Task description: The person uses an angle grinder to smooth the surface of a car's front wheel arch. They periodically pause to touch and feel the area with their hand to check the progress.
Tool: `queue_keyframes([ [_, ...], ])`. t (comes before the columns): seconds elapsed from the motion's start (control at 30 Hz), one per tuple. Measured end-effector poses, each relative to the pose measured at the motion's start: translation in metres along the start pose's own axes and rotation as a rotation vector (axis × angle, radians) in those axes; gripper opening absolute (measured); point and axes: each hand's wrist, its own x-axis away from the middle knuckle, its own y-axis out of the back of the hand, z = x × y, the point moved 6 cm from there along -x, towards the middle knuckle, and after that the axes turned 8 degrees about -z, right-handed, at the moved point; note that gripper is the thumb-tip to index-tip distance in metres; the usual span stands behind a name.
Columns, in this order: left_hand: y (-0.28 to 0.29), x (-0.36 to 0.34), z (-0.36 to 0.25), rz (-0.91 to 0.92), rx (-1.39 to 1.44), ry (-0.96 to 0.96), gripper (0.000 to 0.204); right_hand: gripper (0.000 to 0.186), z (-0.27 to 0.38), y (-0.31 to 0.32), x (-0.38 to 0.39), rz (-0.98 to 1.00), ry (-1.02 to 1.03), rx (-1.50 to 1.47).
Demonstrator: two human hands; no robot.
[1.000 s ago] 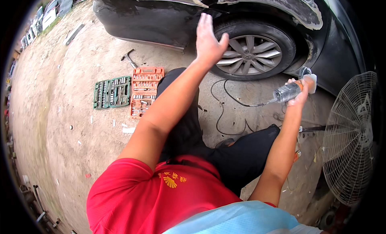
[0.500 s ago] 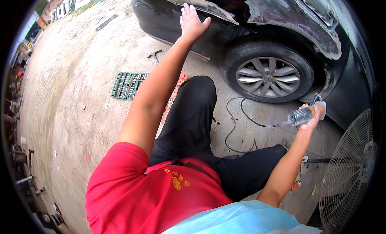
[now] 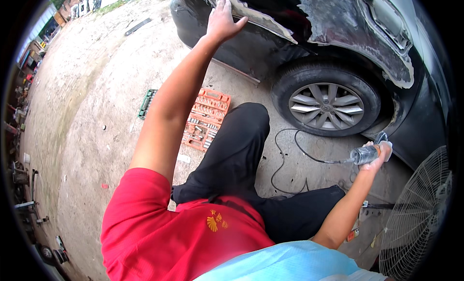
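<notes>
My left hand is stretched out with its thumb spread, and its fingers reach the dark car's body panel along a pale, sanded strip. Nothing is held in it. On the right, my right hand is wrapped round a corded angle grinder with a grey body and some orange. The grinder is low beside the rear of the wheel, its head partly hidden by my hand. A black cord runs from it over the ground. Bare, scraped patches and filler cover the panel above the wheel.
An orange socket set case lies unfolded beyond my knee, and a green tool case is partly behind my left arm. A wire-caged fan stands at the right. A dark strip lies on the ground far left.
My left hand has shifted slightly left and up along the panel. The view has tilted, showing more of the orange case. The grinder stays in my right hand near the wheel.
</notes>
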Motion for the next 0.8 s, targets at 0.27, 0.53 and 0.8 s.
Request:
queue_keyframes([
  [0.27,-0.013,-0.004,-0.005,-0.048,-0.038,-0.078,0.101,0.047,-0.006,0.008,-0.014,0.025,-0.073,-0.015],
  [0.53,0.002,-0.081,-0.017,-0.088,0.074,-0.196,0.107,0.05,-0.017,0.005,-0.009,-0.004,-0.072,-0.032],
  [0.8,-0.006,-0.12,-0.125,0.014,0.037,-0.248,0.104,0.051,-0.028,0.001,-0.011,-0.056,-0.141,-0.074],
])
